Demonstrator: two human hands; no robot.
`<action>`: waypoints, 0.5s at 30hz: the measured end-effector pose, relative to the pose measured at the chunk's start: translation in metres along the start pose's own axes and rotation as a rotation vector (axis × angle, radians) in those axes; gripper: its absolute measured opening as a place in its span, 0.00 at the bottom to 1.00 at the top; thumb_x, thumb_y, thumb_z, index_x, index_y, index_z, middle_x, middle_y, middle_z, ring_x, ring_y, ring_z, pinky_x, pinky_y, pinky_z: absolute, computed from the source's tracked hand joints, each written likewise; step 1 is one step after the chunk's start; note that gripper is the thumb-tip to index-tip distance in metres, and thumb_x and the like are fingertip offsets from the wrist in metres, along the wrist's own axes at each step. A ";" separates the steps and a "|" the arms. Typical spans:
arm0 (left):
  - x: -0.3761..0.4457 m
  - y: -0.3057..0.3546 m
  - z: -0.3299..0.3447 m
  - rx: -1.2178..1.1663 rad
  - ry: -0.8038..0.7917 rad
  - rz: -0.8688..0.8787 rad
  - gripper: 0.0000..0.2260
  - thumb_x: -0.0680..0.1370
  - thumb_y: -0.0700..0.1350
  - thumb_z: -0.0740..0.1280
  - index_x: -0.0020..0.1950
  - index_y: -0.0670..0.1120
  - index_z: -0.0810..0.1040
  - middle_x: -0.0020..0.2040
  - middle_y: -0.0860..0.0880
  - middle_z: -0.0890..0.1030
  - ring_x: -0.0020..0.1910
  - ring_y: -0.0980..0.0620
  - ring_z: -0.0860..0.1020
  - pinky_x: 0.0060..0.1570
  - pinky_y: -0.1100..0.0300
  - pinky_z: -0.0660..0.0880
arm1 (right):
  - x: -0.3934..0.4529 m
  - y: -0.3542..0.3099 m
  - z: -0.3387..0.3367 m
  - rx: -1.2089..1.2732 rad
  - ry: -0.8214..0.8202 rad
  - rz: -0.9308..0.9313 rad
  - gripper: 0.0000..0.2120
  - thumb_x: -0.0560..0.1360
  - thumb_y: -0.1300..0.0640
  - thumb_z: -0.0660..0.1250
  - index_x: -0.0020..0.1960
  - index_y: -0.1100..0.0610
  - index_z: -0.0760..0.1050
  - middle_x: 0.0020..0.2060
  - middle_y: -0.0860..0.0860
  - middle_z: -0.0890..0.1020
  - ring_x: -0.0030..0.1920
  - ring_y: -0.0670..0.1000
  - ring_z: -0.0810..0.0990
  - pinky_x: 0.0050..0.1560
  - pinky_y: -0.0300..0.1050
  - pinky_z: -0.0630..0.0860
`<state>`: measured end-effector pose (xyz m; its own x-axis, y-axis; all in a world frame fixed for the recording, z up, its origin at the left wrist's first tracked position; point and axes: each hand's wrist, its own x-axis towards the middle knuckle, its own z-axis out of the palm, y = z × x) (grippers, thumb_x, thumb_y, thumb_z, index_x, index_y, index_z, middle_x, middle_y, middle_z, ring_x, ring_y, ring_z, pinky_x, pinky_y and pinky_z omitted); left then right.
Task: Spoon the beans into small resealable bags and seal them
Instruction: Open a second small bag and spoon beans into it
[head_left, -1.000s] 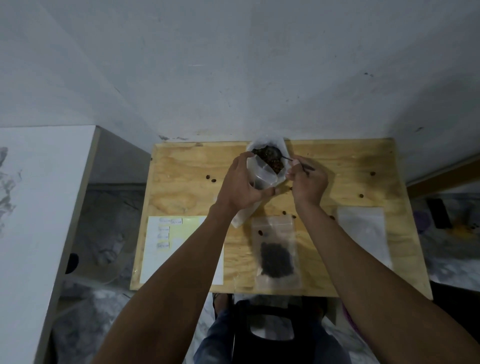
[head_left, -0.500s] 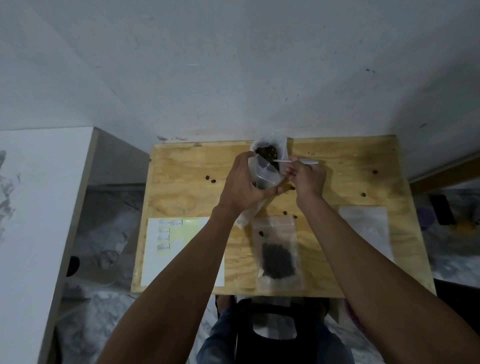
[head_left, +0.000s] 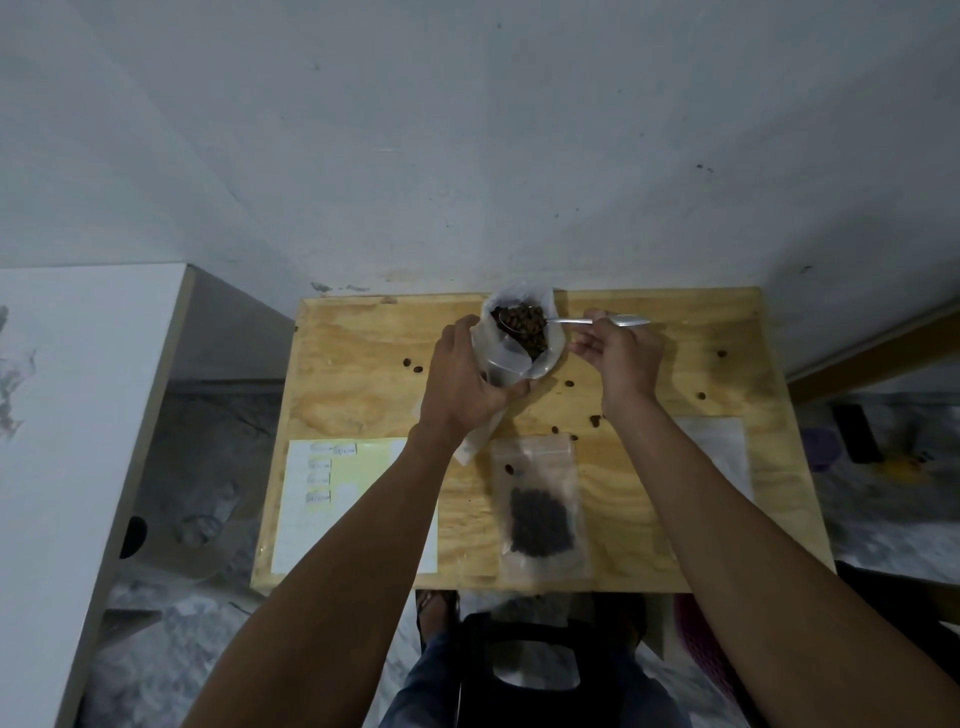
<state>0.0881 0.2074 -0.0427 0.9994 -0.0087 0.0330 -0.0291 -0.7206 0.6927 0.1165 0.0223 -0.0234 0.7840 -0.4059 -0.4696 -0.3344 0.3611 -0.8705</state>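
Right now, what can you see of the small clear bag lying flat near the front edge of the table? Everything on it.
The small clear plastic resealable bag lies flat on the plywood table, long side running front to back, near the front edge between the two forearms. A dark clump of beans sits in its lower half; one stray bean lies nearer the top. Whether the strip is sealed cannot be told. Neither hand touches it.

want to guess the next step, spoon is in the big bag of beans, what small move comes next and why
Probably lift the spoon clear of the big bag: its bowl sits loaded among the beans, the right hand pinches the handle, the left hand steadies the bag.
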 end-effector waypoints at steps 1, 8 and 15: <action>-0.001 0.001 -0.001 0.001 0.004 0.003 0.46 0.62 0.68 0.70 0.68 0.36 0.69 0.59 0.40 0.76 0.58 0.41 0.75 0.54 0.50 0.73 | -0.001 -0.001 -0.001 -0.015 -0.014 -0.007 0.06 0.77 0.65 0.69 0.50 0.67 0.82 0.35 0.57 0.83 0.33 0.51 0.82 0.36 0.42 0.80; -0.009 0.012 -0.001 0.030 0.040 0.029 0.48 0.64 0.72 0.69 0.67 0.36 0.70 0.58 0.40 0.76 0.57 0.42 0.75 0.54 0.49 0.73 | -0.022 0.007 -0.013 -0.287 -0.241 -0.197 0.06 0.78 0.61 0.70 0.49 0.63 0.84 0.38 0.59 0.86 0.37 0.55 0.85 0.41 0.51 0.84; -0.019 0.014 -0.003 0.049 0.073 0.065 0.49 0.64 0.74 0.68 0.68 0.35 0.70 0.59 0.39 0.77 0.57 0.41 0.75 0.54 0.51 0.72 | -0.035 0.000 -0.017 -0.347 -0.290 -0.318 0.08 0.78 0.59 0.71 0.51 0.63 0.85 0.38 0.57 0.86 0.36 0.52 0.84 0.43 0.52 0.84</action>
<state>0.0685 0.1997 -0.0320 0.9914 -0.0076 0.1306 -0.0915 -0.7534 0.6512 0.0803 0.0219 -0.0093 0.9699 -0.1845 -0.1589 -0.1724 -0.0592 -0.9832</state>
